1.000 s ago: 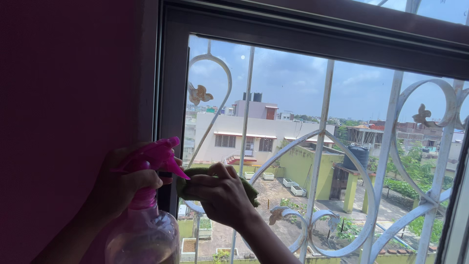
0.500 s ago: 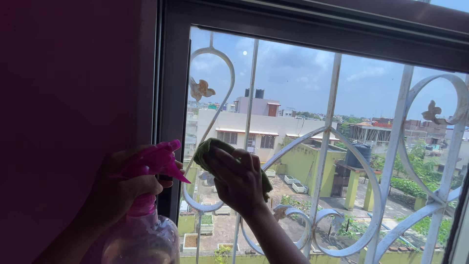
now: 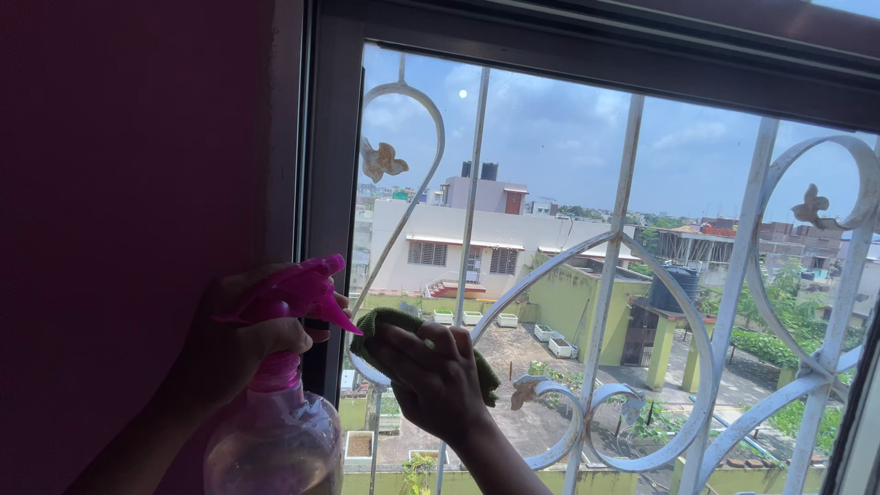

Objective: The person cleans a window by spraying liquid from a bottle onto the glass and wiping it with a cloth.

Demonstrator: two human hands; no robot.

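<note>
My left hand (image 3: 229, 344) grips the neck of a clear spray bottle (image 3: 275, 440) with a pink trigger head (image 3: 307, 289), held at the lower left beside the window frame. My right hand (image 3: 431, 380) presses a green cloth (image 3: 385, 323) flat against the window glass (image 3: 550, 156), low in the pane's left part. The cloth shows above and to the right of my fingers; the rest is hidden under my palm.
A dark window frame (image 3: 321, 183) borders the pane on the left and top. Outside the glass runs a white metal grille (image 3: 605, 302) with curls and small flower ornaments. A dark pink wall (image 3: 137, 165) fills the left. Buildings and rooftops lie beyond.
My right hand with the cloth went up the glass, then came back down and slightly left. My left hand with the bottle stayed nearly still.
</note>
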